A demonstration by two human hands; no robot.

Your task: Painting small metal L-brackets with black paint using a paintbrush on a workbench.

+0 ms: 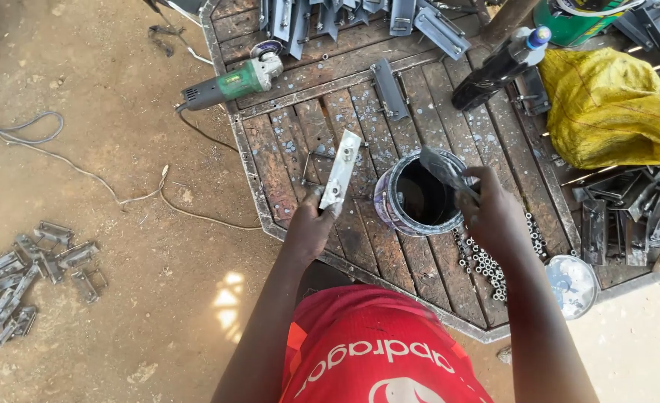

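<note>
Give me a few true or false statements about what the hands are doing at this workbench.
1. The left hand holds a flat metal bracket. True.
2. The right hand holds a brush over the open paint can. True.
3. The angle grinder lies on the ground. False: it rests at the bench's edge.
4. The yellow sack lies beside the left hand. False: it lies at the bench's far right.
</note>
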